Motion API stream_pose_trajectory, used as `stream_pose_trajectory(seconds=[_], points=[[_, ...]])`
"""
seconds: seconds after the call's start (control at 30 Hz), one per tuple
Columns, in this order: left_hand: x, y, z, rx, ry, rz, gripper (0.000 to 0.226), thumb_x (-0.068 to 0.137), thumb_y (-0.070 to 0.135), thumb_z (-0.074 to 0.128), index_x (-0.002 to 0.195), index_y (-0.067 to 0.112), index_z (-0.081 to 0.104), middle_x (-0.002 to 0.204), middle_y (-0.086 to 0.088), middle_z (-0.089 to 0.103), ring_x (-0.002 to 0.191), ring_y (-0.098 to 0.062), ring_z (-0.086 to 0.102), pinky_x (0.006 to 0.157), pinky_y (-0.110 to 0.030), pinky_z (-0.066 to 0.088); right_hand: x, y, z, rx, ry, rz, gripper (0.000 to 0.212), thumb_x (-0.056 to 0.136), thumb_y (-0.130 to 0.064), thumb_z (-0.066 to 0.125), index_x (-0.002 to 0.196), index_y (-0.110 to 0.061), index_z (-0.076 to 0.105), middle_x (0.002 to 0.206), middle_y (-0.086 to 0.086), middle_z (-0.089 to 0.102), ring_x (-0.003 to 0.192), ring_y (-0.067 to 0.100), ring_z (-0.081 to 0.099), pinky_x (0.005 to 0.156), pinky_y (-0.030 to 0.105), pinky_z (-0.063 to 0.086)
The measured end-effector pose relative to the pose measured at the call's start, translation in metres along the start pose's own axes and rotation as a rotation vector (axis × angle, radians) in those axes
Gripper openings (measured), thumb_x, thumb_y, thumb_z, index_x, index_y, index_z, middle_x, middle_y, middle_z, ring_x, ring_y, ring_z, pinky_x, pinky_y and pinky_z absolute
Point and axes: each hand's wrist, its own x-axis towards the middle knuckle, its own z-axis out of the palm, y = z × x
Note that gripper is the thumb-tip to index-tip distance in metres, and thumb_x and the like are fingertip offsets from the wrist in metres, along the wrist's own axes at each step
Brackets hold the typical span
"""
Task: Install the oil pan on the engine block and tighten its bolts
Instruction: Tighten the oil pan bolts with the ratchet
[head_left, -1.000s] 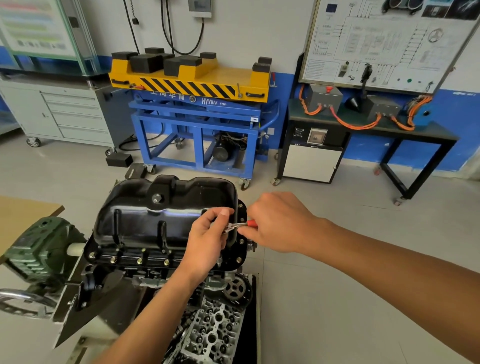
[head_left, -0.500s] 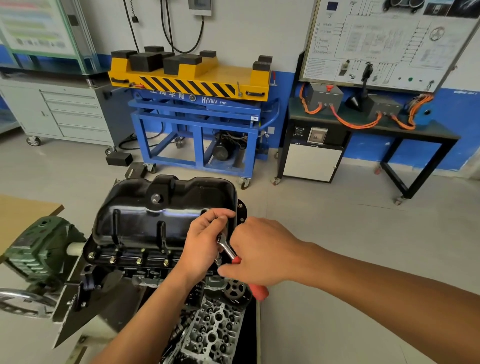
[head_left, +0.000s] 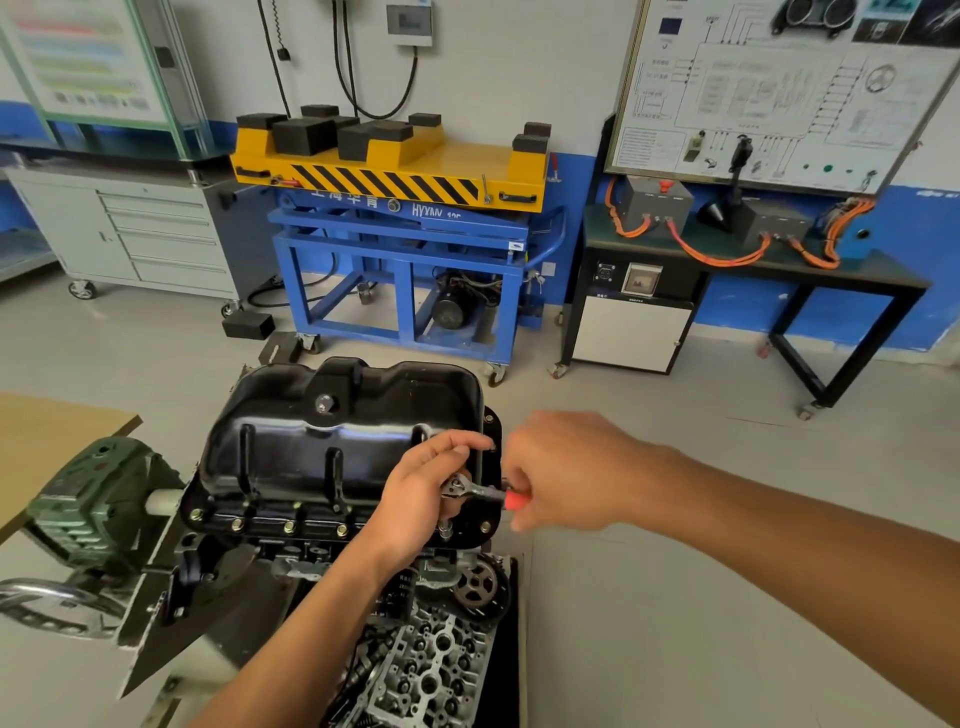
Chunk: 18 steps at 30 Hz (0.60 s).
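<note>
Swinging ratchet (head_left: 480, 491) back out w/ R hand (head_left: 566, 473)

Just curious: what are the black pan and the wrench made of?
The pan looks like pressed metal painted glossy black: light streaks reflect off it. The wrench head seems bare shiny steel; its red grip, mostly inside the right hand, may be plastic.

A yellow lift platform (head_left: 395, 166) with black hazard stripes is mounted on a blue wheeled frame (head_left: 402, 296) against the wall. Black rubber blocks (head_left: 304, 136) are set on its top. A grey drawer cabinet (head_left: 156, 234) on casters is placed to its left. A wiring diagram board (head_left: 779, 88) is fixed above a black bench (head_left: 878, 275), across which orange cables (head_left: 717, 257) are routed. A loose black block (head_left: 248, 326) is noted on the floor.
</note>
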Motion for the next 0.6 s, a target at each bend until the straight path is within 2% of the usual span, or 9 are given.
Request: stream_pose_trajectory(seconds=[0.1,0.2,0.27,0.4,0.47,0.53,0.6], points=[[0.002,0.0,0.002,-0.062,-0.083,0.026,0.028,0.097,0.032,0.055,0.115,0.016,0.071,0.05,0.005,0.036,0.043,-0.008,0.03,0.044,-0.018,0.028,0.017,0.014,-0.007,-0.131,0.137,0.011,0.007,0.087,-0.032,0.069,0.085,-0.025,0.07,0.075,-0.006,0.063,0.072,0.019,0.058,0.052,0.026,0.036],[0.005,-0.002,0.005,-0.085,-0.131,0.037,0.037,0.098,0.034,0.054,0.129,0.015,0.062,0.049,0.006,0.032,0.042,-0.008,0.025,0.044,-0.021,0.021,0.032,0.019,-0.006,-0.181,0.218,0.002,0.004,0.09,-0.028,0.065,0.086,-0.027,0.066,0.075,-0.007,0.056,0.072,0.02,0.054,0.048,0.025,0.021],[0.005,-0.001,0.005,-0.068,-0.163,0.037,0.041,0.097,0.038,0.051,0.132,0.018,0.06,0.05,0.006,0.029,0.043,-0.008,0.024,0.046,-0.023,0.02,0.04,0.019,-0.003,-0.194,0.25,-0.035,0.003,0.092,-0.026,0.061,0.091,-0.025,0.064,0.082,-0.004,0.058,0.079,0.021,0.057,0.049,0.027,0.023],[0.003,0.001,0.004,-0.079,-0.244,0.058,0.033,0.095,0.04,0.057,0.117,0.015,0.06,0.053,0.009,0.03,0.045,-0.007,0.023,0.046,-0.021,0.02,0.049,0.02,0.003,-0.193,0.301,-0.103,0.02,0.095,-0.028,0.056,0.113,-0.025,0.064,0.1,-0.003,0.057,0.093,0.02,0.058,0.059,0.03,0.033],[0.001,0.001,0.002,-0.107,-0.246,0.049,0.041,0.091,0.033,0.061,0.125,0.01,0.057,0.052,0.01,0.029,0.045,-0.006,0.023,0.046,-0.019,0.021,0.048,0.023,0.003,-0.184,0.316,-0.114,0.026,0.095,-0.033,0.055,0.119,-0.026,0.062,0.103,-0.003,0.057,0.097,0.02,0.056,0.065,0.031,0.033],[0.0,0.0,0.0,-0.11,-0.242,0.06,0.048,0.091,0.024,0.058,0.137,0.01,0.053,0.052,0.011,0.03,0.044,-0.005,0.024,0.046,-0.018,0.023,0.045,0.027,0.004,-0.183,0.318,-0.116,0.026,0.094,-0.039,0.055,0.116,-0.026,0.063,0.101,-0.004,0.056,0.097,0.02,0.055,0.067,0.031,0.032],[-0.001,0.001,0.001,-0.105,-0.234,0.076,0.055,0.088,0.025,0.061,0.141,0.012,0.051,0.052,0.013,0.032,0.044,-0.004,0.026,0.046,-0.017,0.023,0.043,0.03,0.005,-0.198,0.319,-0.126,0.025,0.093,-0.045,0.056,0.106,-0.025,0.064,0.095,-0.004,0.056,0.092,0.02,0.056,0.065,0.032,0.033]])
